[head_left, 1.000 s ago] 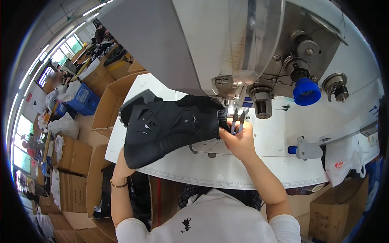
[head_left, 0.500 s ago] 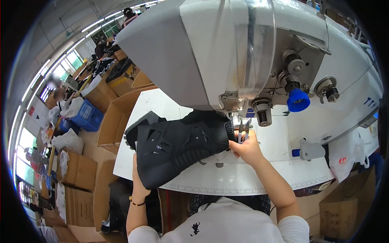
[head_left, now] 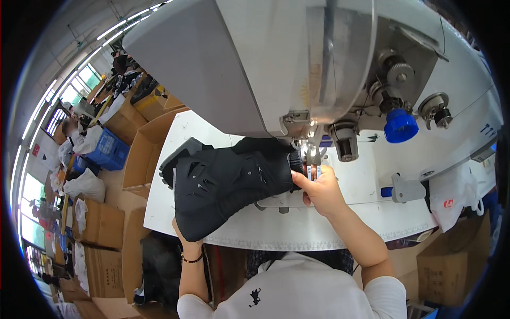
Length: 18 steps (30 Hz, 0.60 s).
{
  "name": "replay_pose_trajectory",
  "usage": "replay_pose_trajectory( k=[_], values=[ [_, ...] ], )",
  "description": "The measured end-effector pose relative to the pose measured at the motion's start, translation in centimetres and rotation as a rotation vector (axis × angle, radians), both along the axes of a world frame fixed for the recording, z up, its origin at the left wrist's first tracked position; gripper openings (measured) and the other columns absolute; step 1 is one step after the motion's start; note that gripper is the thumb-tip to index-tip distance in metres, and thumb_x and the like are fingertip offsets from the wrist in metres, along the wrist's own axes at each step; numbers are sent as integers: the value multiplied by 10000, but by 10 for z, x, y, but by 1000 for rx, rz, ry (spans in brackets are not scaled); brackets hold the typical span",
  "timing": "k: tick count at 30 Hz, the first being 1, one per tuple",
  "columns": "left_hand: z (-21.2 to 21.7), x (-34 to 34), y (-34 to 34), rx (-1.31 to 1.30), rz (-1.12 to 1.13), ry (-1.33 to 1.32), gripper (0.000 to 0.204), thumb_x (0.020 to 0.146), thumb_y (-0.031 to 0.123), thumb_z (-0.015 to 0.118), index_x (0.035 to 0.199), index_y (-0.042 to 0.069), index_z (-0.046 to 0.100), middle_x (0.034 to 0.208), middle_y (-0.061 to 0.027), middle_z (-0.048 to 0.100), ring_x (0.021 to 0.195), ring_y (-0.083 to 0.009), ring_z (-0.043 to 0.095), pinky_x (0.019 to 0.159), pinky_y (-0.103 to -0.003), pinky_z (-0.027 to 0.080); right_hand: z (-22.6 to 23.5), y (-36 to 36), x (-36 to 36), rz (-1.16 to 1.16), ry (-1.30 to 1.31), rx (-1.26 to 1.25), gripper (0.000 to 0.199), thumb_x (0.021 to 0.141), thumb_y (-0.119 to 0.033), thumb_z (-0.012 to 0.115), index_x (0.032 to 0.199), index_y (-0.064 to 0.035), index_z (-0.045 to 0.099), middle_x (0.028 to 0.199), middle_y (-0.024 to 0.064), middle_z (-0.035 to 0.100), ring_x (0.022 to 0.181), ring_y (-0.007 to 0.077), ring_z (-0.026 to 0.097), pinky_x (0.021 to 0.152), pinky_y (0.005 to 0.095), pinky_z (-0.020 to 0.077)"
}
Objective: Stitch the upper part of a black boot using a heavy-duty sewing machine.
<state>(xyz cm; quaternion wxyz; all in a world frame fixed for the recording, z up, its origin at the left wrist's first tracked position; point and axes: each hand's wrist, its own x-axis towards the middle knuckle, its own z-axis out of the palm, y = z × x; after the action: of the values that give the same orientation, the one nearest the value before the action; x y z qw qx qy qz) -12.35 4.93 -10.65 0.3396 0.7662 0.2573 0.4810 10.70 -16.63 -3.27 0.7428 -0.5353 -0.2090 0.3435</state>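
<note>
A bulky black sewn piece (head_left: pixel 223 186) with moulded panels, cut-out slits and a ribbed band at its right end sits at the sewing machine, the band close beside the needle and presser foot (head_left: pixel 308 151). My left hand (head_left: pixel 187 243) holds its lower left end from beneath, and the piece hides the fingers. At the right end, my right hand (head_left: pixel 323 194) is closed, with the thumb against the piece near the band. Grey-handled thread snips (head_left: pixel 313 171) are in the same hand, their blades up by the presser foot and hard to make out.
The large white machine head (head_left: pixel 287 69) overhangs the work, with a blue knob (head_left: pixel 401 126) at its right. A white table (head_left: pixel 297 228) with a ruled front edge lies below. Cardboard boxes (head_left: pixel 99 223) and a blue crate (head_left: pixel 109 149) stand at the left; a white plastic bag (head_left: pixel 451 196) hangs at the right.
The whole view has shifted slightly. My left wrist has moved to the right under the black piece. The snips' spread dark blades, plain before, now blend in with the presser foot.
</note>
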Motion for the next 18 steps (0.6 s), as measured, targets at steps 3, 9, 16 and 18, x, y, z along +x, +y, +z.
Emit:
replay_pose_trajectory(
  k=[3,9,16,18],
  values=[
    [1,-3,-2,-63,-43,-72,172,795,74,539,916,-48,531,861,-97,600,796,-145,566,692,-264,454,1,2,-11,-125,3,-43,163,777,-133,642,705,-46,525,590,-36,469,365,34,364,299,190,301],
    [-6,-6,-1,-398,-217,-444,305,818,135,520,1062,-45,489,1025,-130,557,942,-186,555,807,-292,458,7,-4,-7,-27,48,-36,219,767,-171,662,692,-31,511,597,-22,471,362,40,376,289,195,324],
    [63,-7,-12,-404,-380,48,413,804,132,529,1155,-65,436,1175,-159,473,1102,-210,462,884,-322,410,-21,-21,13,215,-248,-29,270,774,-205,655,637,-38,493,530,-15,469,381,50,449,318,198,385],
    [65,-21,-20,-837,-551,-465,505,748,101,610,1185,-67,421,1179,-148,476,1130,-211,435,925,-334,366,-27,-21,16,223,-226,-2,262,776,-187,649,626,-50,484,522,-21,464,376,46,439,313,194,358]
  ],
)
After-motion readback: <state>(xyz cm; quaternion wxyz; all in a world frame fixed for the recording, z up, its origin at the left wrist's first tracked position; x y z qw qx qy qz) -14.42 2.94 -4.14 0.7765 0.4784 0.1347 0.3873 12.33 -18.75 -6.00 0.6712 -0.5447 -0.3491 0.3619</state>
